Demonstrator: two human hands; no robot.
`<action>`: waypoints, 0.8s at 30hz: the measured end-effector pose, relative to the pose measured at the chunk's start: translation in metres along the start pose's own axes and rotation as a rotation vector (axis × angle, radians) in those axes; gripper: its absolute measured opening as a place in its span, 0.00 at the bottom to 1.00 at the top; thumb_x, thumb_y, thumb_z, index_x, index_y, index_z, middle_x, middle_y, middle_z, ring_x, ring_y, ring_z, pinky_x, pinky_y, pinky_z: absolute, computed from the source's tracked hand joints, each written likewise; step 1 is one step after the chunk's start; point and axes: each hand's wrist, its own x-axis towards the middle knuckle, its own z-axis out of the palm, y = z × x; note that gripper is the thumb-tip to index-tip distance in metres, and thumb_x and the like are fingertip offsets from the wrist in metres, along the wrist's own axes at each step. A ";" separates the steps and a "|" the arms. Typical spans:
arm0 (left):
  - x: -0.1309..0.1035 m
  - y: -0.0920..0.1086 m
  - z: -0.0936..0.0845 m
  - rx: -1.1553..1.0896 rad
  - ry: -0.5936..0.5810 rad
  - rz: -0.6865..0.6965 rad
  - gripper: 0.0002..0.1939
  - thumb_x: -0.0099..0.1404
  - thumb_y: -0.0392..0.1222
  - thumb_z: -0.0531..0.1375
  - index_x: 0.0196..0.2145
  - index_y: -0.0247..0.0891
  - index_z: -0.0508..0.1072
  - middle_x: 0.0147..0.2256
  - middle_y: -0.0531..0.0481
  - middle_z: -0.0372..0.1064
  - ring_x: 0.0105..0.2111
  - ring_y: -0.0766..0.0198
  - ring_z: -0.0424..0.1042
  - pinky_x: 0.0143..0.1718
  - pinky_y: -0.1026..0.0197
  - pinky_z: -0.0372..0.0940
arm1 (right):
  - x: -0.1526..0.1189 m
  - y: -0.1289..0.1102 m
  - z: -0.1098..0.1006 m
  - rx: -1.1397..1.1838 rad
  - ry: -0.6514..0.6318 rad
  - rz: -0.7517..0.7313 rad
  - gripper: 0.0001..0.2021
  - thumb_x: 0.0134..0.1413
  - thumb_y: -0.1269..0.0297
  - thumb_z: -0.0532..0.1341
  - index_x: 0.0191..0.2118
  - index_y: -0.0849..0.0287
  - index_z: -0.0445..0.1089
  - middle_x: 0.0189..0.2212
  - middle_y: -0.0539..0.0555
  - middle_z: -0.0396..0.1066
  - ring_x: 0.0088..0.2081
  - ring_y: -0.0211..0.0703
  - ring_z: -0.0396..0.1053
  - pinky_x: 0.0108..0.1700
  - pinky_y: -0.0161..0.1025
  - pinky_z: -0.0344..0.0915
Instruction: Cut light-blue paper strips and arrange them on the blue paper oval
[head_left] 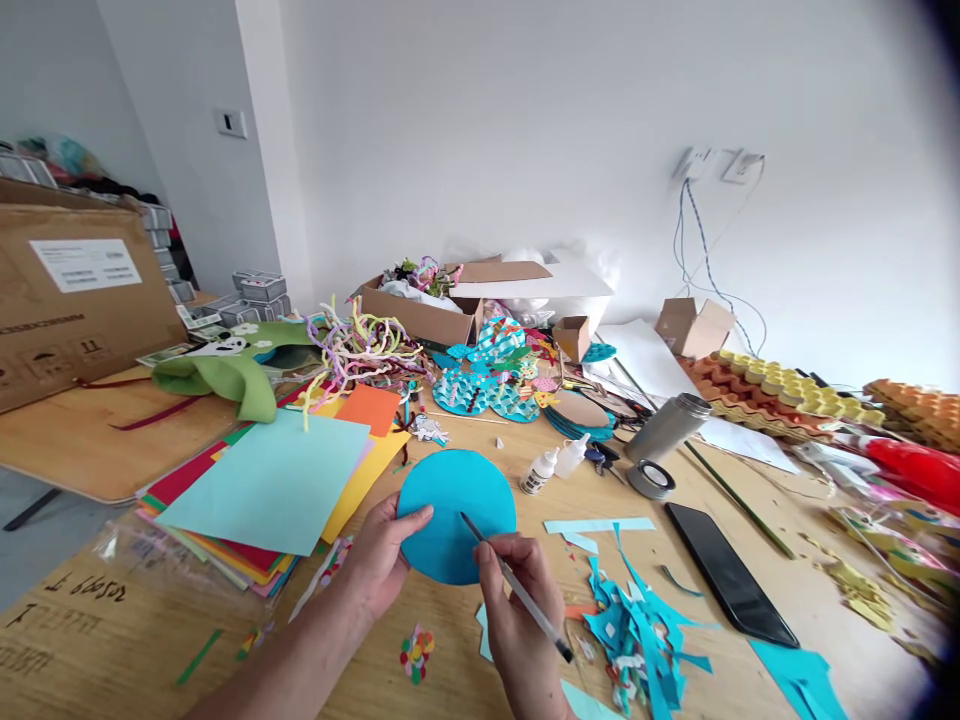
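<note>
Right fingers (486, 560) grasping pen, left fingers (416, 520) pinching blue disc's (457, 480) edge, pen tip on disc

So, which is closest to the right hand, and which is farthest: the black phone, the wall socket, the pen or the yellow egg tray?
1. Pen: held in the right hand.
2. Black phone: on the table, right of the hand.
3. Yellow egg tray: farther back, on the right.
4. Wall socket: up on the wall.
</note>
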 end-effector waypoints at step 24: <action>0.004 -0.005 -0.005 -0.001 0.007 0.005 0.26 0.48 0.42 0.71 0.45 0.32 0.75 0.39 0.39 0.77 0.41 0.48 0.75 0.40 0.52 0.70 | 0.000 0.007 0.002 -0.012 0.004 0.018 0.08 0.56 0.60 0.60 0.29 0.57 0.66 0.23 0.50 0.69 0.26 0.39 0.69 0.29 0.34 0.66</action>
